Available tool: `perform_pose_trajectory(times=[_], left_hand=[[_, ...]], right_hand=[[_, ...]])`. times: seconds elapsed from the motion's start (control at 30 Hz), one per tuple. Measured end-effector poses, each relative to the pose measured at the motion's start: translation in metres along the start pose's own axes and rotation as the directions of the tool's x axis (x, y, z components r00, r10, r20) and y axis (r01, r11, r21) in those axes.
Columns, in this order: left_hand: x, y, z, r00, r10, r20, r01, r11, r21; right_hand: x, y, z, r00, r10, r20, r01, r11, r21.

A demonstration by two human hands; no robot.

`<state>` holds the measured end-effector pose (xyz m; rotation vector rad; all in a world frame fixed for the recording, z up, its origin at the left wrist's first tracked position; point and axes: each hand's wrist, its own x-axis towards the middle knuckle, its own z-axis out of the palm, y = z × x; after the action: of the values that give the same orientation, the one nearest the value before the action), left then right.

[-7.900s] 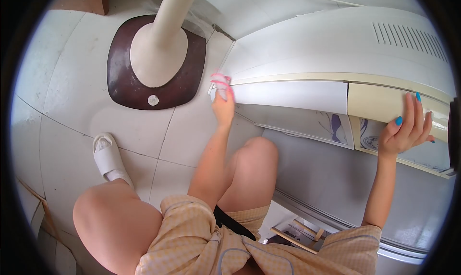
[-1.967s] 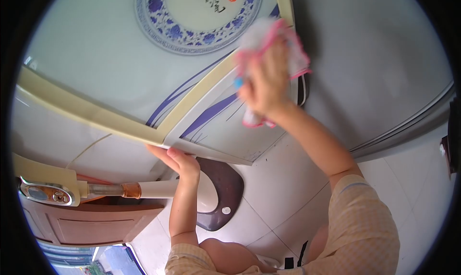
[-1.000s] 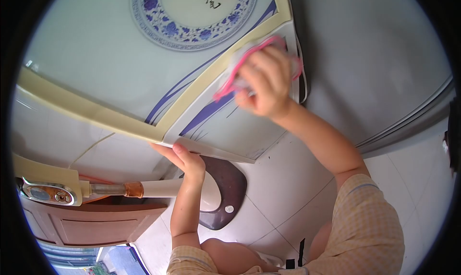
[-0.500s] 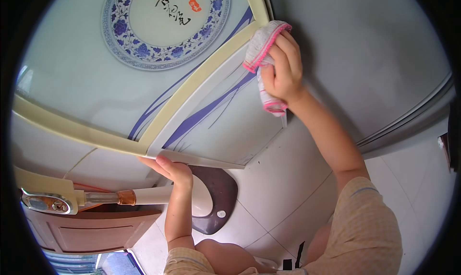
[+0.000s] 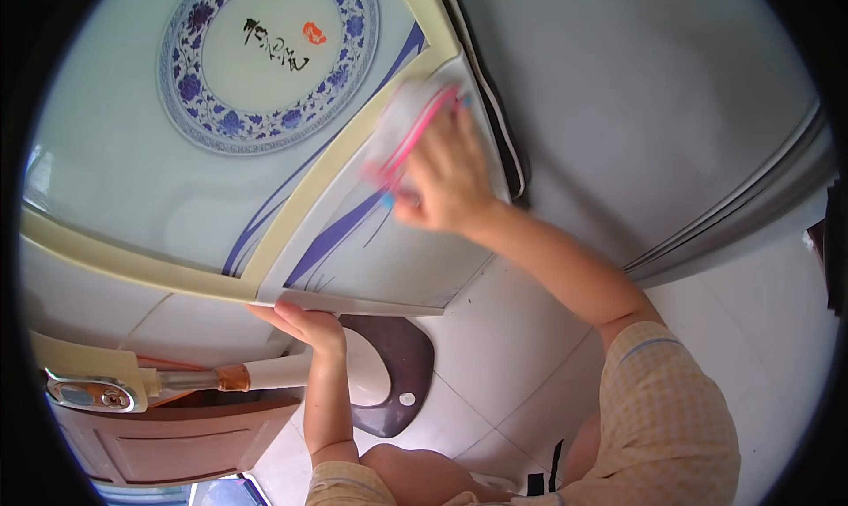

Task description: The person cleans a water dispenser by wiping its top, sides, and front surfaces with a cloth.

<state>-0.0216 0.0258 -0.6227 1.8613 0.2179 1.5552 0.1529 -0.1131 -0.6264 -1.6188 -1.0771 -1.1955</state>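
My right hand holds a white cloth with pink edging, blurred by motion. The cloth lies against the upper part of a white-framed glass panel with purple streaks. My left hand is closed around the panel's lower left corner, thumb on the near side and the other fingers partly hidden behind. Joined to this panel is a larger cream-framed glass panel, printed with a blue-and-white plate design and dark characters.
A large grey smooth surface stands at the right. Below left is a white stand on a brown base, with a cream control head. A brown cabinet-like panel lies behind it. Pale tiles cover the floor.
My right hand and the cloth have moved left and down from the panel's upper corner. A dark strip with a white line now shows beside that corner. My left hand keeps its hold.
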Motion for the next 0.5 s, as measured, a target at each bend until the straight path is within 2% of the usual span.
perform_pose_trajectory(times=[0.13,0.2,0.23,0.3,0.33,0.37,0.4,0.43,0.47,0.5], left_hand=[[0.000,0.002,-0.001,1.000,-0.010,-0.010,0.010,1.000,0.030],[0.001,0.002,-0.001,1.000,0.007,-0.013,-0.006,0.998,0.067],[0.002,0.003,0.001,1.000,0.008,-0.016,-0.007,0.997,0.077],[0.002,0.003,0.003,0.999,0.023,-0.025,-0.022,0.999,0.036],[0.002,0.001,0.002,1.000,0.015,-0.021,-0.014,0.999,0.052],[0.002,0.000,0.001,1.000,0.017,-0.022,-0.016,0.998,0.057],[0.001,-0.001,0.001,0.999,-0.025,-0.042,0.024,1.000,-0.019],[0.000,-0.002,0.002,0.996,-0.070,-0.056,0.064,0.993,-0.097],[-0.002,-0.004,-0.003,0.996,-0.094,-0.005,0.092,0.980,-0.174],[-0.003,-0.005,-0.008,0.992,-0.114,0.048,0.123,0.961,-0.247]], right_hand=[[0.000,0.026,-0.003,0.998,0.028,-0.061,-0.029,1.000,-0.009],[-0.003,0.019,0.007,0.975,0.140,-0.172,-0.118,0.984,0.134],[-0.004,0.010,0.011,0.975,0.143,-0.171,-0.119,0.982,0.145],[-0.008,-0.020,0.015,0.982,0.103,-0.156,-0.060,0.964,0.259],[-0.014,-0.032,0.017,0.993,0.087,-0.075,-0.066,0.966,0.249],[-0.020,-0.046,0.020,0.998,0.044,-0.033,-0.031,0.946,0.322],[-0.023,-0.062,0.023,0.995,-0.088,-0.041,0.096,0.925,0.368],[-0.033,-0.087,0.027,0.993,-0.104,0.054,0.073,0.907,0.415],[-0.035,-0.107,0.028,0.982,-0.188,0.030,0.150,0.860,0.489],[-0.039,-0.122,0.030,0.986,-0.158,0.051,0.118,0.881,0.458]])
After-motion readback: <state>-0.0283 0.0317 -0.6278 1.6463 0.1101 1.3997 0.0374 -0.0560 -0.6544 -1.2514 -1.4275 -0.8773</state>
